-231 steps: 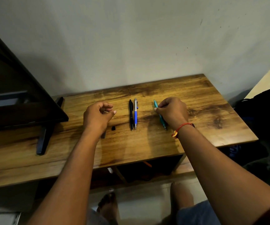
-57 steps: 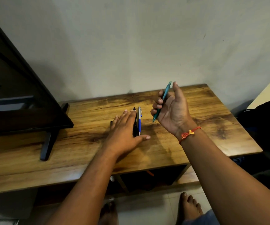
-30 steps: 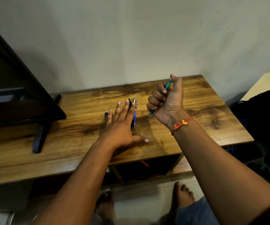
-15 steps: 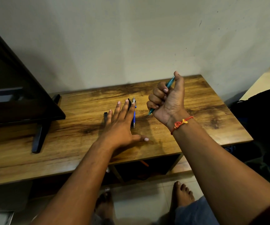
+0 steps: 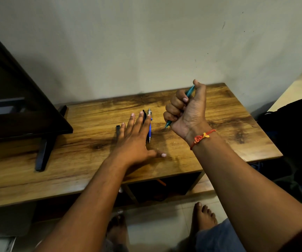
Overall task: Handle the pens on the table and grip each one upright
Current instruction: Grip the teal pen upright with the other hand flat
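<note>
Left hand [image 5: 134,140] lies flat and spread on the desk [image 5: 219,135], fingers over the black pen [image 5: 144,116], blue pen [image 5: 149,129] just beside. Right hand [image 5: 186,110] is fisted around the teal pen [image 5: 190,91], raised off the desk, tilted. To do it well: straighten wrist until the barrel stands vertical, keeping the fist firm.

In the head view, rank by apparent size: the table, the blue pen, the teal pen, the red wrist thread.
1. Table
2. Blue pen and teal pen: unsure, hands hide part of both
3. Red wrist thread
</note>
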